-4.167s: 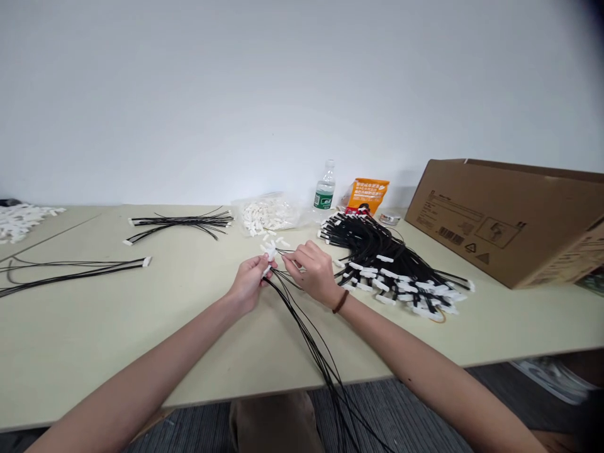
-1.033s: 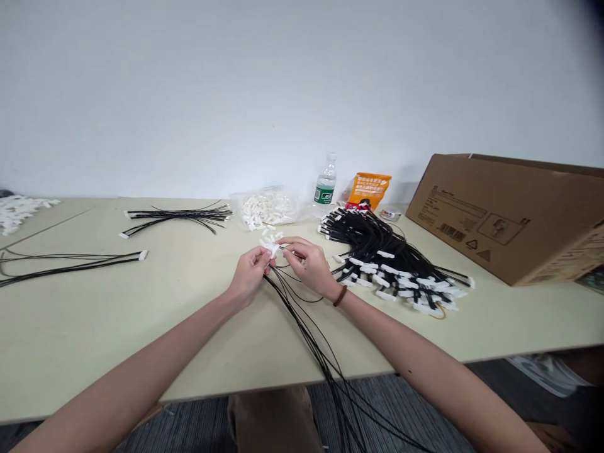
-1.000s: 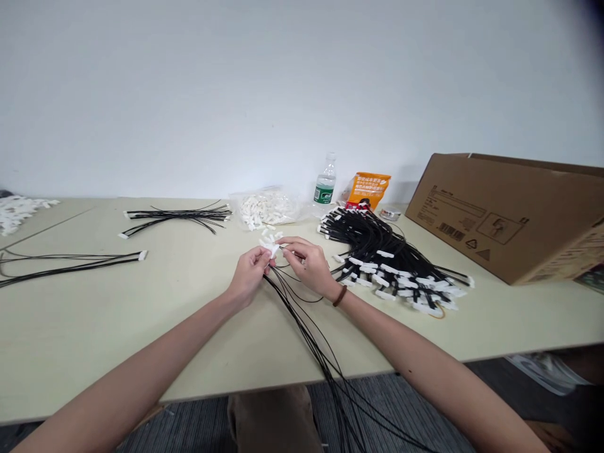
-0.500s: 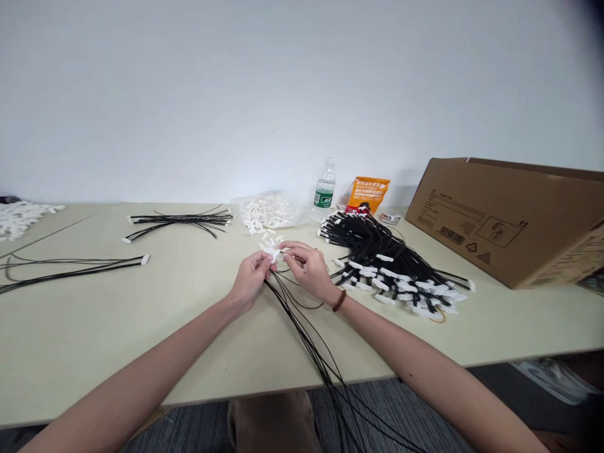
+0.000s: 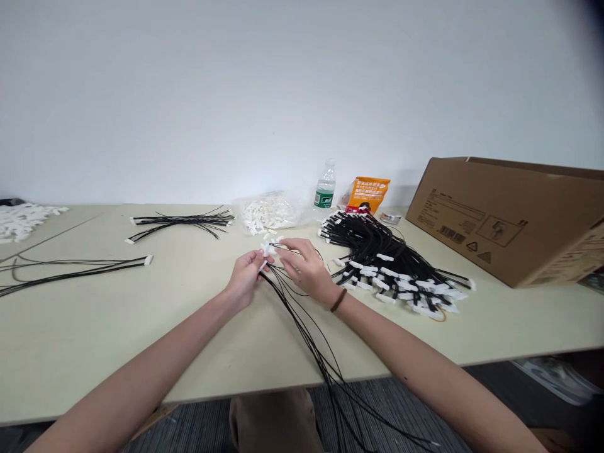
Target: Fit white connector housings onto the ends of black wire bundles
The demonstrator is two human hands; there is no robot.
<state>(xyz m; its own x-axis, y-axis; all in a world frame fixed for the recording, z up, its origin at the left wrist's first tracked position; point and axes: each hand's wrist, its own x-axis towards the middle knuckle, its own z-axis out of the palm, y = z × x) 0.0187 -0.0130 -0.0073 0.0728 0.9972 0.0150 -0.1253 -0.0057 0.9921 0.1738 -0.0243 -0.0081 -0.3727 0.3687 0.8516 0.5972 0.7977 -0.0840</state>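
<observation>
My left hand [image 5: 245,277] pinches a white plug connector [image 5: 265,265] between thumb and fingers, above the middle of the table. A bundle of thin black wires [image 5: 302,327] runs from it toward me and hangs over the table's front edge. Close beside it on the right is my right hand [image 5: 306,270], its fingers bent but apart among the loose wires; I see nothing gripped in them. Several loose white connectors [image 5: 271,243] lie just beyond my fingertips, partly hidden by them.
Behind my hands is a clear bag of white connectors [image 5: 268,212]. To the right are a big pile of black cables [image 5: 377,251], a water bottle [image 5: 325,185], an orange packet [image 5: 370,195] and a cardboard box [image 5: 504,220]. Wired bundles [image 5: 184,220] and white pieces [image 5: 23,220] lie left.
My right hand has come slightly away from the connector, and its fingers have spread from a pinch. My left hand has shifted a little left, still holding the connector.
</observation>
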